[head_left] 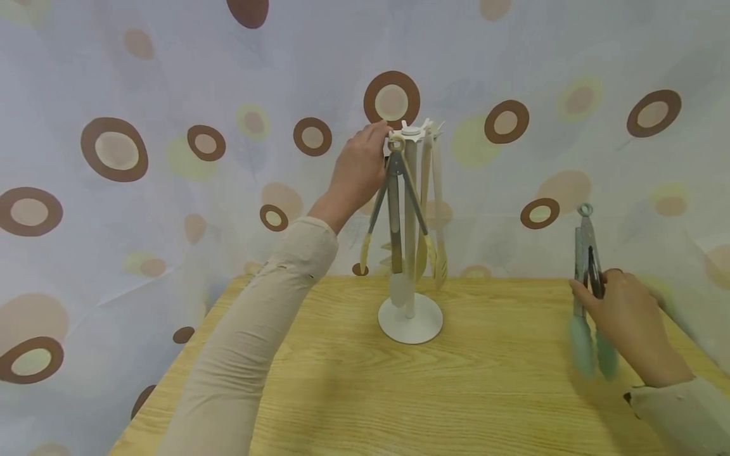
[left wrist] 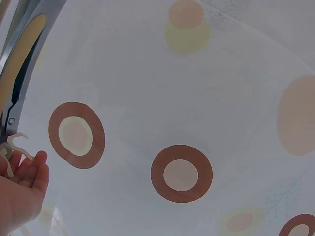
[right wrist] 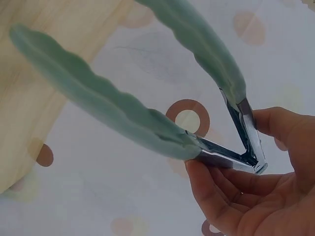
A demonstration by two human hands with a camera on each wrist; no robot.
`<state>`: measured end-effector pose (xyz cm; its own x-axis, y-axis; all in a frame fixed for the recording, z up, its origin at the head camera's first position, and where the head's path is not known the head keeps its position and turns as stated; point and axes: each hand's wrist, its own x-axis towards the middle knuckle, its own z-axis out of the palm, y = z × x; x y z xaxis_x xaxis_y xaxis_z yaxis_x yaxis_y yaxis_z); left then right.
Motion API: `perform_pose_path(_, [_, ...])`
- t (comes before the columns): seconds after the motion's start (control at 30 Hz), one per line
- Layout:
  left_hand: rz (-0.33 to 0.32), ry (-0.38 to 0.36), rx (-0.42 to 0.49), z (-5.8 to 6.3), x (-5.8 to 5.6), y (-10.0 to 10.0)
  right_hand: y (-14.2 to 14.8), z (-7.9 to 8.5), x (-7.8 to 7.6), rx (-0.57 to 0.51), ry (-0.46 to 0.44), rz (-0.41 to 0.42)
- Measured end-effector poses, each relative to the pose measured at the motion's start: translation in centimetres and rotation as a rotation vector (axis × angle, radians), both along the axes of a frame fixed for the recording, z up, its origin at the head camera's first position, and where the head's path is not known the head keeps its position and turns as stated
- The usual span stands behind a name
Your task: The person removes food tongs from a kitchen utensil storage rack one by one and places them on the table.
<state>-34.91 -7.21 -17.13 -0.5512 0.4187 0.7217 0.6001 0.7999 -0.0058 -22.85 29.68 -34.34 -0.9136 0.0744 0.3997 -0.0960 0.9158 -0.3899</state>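
Note:
A white utensil stand (head_left: 410, 326) rises from a round base on the wooden table. My left hand (head_left: 359, 161) holds its hooked top from the left, fingertips at the hooks; the left wrist view catches those fingers (left wrist: 34, 177) curled by the pale hooks. Tongs with yellow tips (head_left: 396, 166) hang spread on the near side, by their ring. Over the table's right side my right hand (head_left: 633, 316) grips metal tongs with mint-green tips (head_left: 582, 348), ring end up. In the right wrist view, thumb and fingers hold the two arms of these tongs (right wrist: 123, 115), which are spread apart.
Other utensils hang on the stand: a grey-white one (head_left: 397, 285) behind the yellow-tipped tongs, and a pale slotted one (head_left: 440, 269) on the right. The light wooden table (head_left: 502, 386) reaches back to a hanging cloth (head_left: 217, 82) with brown ring patterns.

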Motion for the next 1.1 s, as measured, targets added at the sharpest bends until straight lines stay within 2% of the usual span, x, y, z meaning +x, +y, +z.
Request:
perform_pose_path(0.2, [0.008,-0.005,-0.003,0.1,0.1,0.0,0.7,-0.5,-0.1,0.054,0.006,0.009])
perform_pose_path(0.5, [0.004,-0.009,-0.002,0.1,0.1,0.0,1.1,-1.1,0.0,0.054,-0.062,0.004])
perform_pose_path(1.1, [0.010,0.006,-0.013,0.1,0.0,-0.1,2.3,-2.4,-0.4,0.051,-0.128,0.013])
